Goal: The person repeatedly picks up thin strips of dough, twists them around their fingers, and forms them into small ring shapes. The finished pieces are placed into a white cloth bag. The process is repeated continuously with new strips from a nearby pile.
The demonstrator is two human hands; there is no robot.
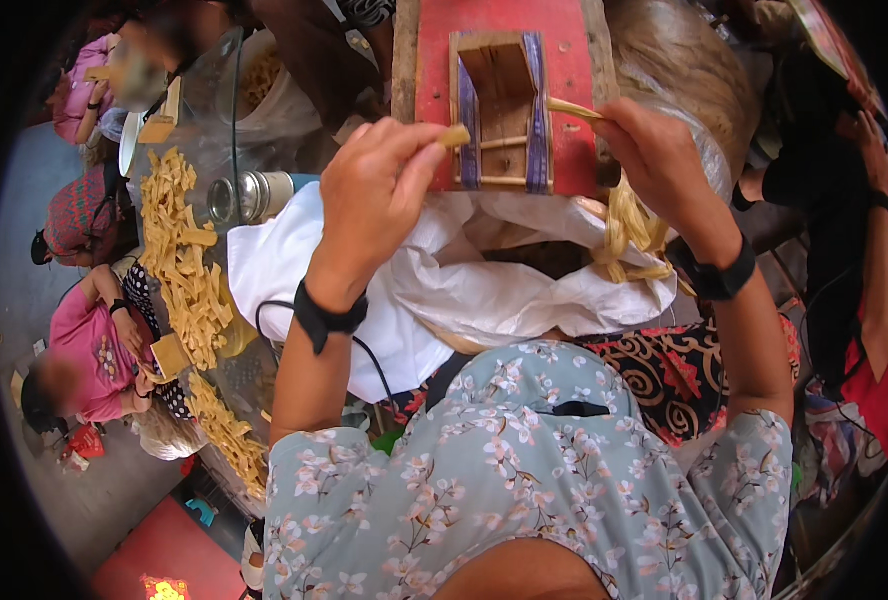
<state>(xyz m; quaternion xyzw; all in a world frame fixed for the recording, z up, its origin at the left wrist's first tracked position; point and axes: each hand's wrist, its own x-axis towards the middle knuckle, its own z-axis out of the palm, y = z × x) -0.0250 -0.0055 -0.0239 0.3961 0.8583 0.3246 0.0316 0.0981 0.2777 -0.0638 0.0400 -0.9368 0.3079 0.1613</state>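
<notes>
My left hand (376,195) pinches a small pale-yellow piece (454,136) between thumb and fingertips, by the left side of a wooden frame (501,75). The frame has two side walls bound with purple patterned tape and thin rods across its near part. It rests on a red board (572,45). On the other side, my right hand (652,150) pinches a pale-yellow strip (570,107) whose far end touches the frame's right wall. A bundle of similar yellow strips (629,228) hangs below my right hand, over a white plastic sack (544,300).
Left, folded yellow pieces (179,255) lie heaped on a glass-topped table (214,130), near a lidded jar (254,196) and a white cloth (289,265). A large plastic-wrapped brown bundle (679,60) stands right of the board. Several people sit around, including one in pink (89,345).
</notes>
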